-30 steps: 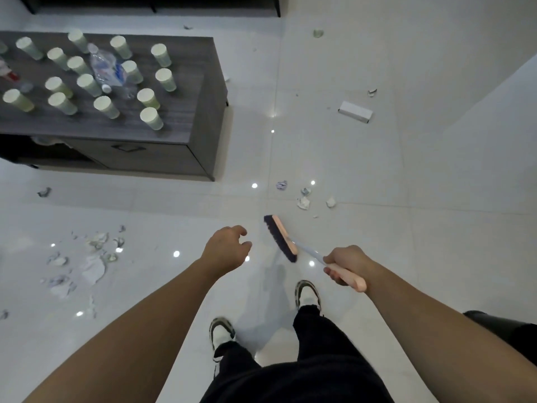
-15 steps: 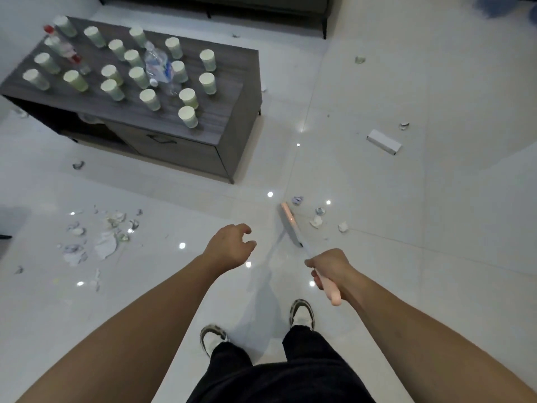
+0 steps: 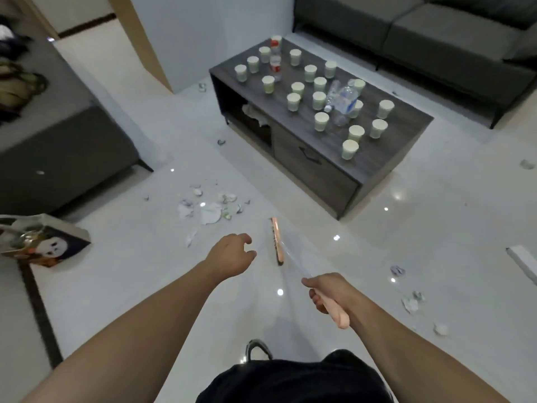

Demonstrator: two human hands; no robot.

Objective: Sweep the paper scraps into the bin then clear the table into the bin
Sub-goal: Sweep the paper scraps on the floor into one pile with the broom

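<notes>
Ahead and left of the left hand [image 3: 231, 255], which hangs half-curled and empty, the paper scraps [image 3: 209, 209] lie loose on the glossy floor [image 3: 139, 271]; light and flat, they will likely slide and flutter. Just right, the broom [image 3: 277, 241] rests bristles-down, its pink grip enclosed by the right hand [image 3: 329, 289]. Farther right, more scraps [image 3: 411, 302]. Cups [image 3: 321, 121] crowd the worktop [image 3: 374, 158].

a pink-handled brush [image 3: 277, 242] hangs head-down just above the white floor, its bristles facing a loose pile of torn paper scraps [image 3: 207, 209]; more scraps [image 3: 411, 302] lie scattered well apart to the right. pale paper cups [image 3: 319, 100] stand upright across the dark wooden tabletop [image 3: 374, 158], around clear plastic bottles [image 3: 343, 101] lying on their sides
</notes>
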